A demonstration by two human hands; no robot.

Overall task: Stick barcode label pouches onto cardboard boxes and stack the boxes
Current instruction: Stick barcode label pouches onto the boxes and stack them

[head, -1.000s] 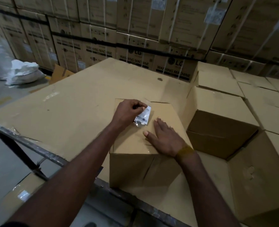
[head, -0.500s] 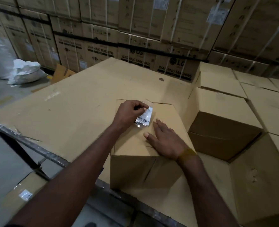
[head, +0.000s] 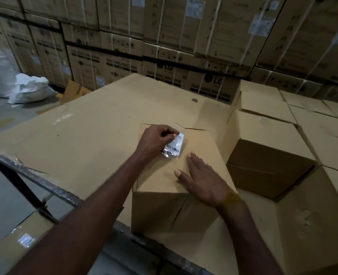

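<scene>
Head view: a person is fixing a label pouch to the top of a cardboard box, which is sitting on a large cardboard sheet serving as the desk. The left hand is pinching the pouch's upper edge with curled fingers, a grip clenched on the pouch; the pouch is lying on the box lid near its far left corner. The right hand is resting flat, fingers straight, steadying the lid just beside the pouch. Judged from this, sticking is under way on this box but not finished, and the box is not yet stacked. Plain boxes are standing to the right; whether they are carrying pouches cannot be told.
</scene>
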